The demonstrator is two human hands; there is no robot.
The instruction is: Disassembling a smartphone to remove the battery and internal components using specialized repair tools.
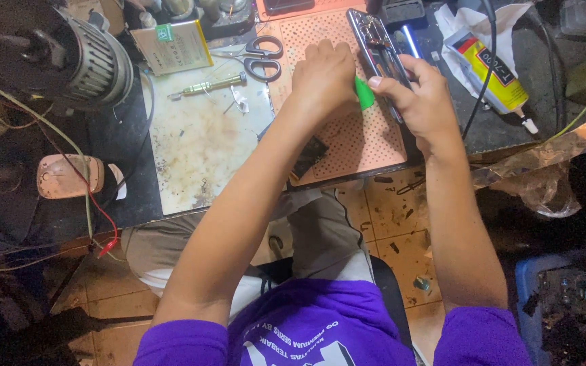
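You're mid-pry on the opened phone frame [378, 51], which lies tilted on the pink perforated mat [367, 146] near the bench's far edge. Your right hand [422, 102] is clamped round the frame's lower end; your left hand [323, 74] is closed, pinching a green pick [364, 93] vs. the frame's edge. Judging from this, next move needs steady, shallow leverage w/ the frame pinned. Scissors [262, 57] lie just left.

Dark worktop [116, 196], cluttered, lit from above. Stained pale plate [201, 149] set on it; motor-like grey machine [69, 57] left of the plate. Tiled floor [395, 217] below the worktop edge, brownish, littered with scraps. Blue bin [530, 285] far right of the plate, in shadow.
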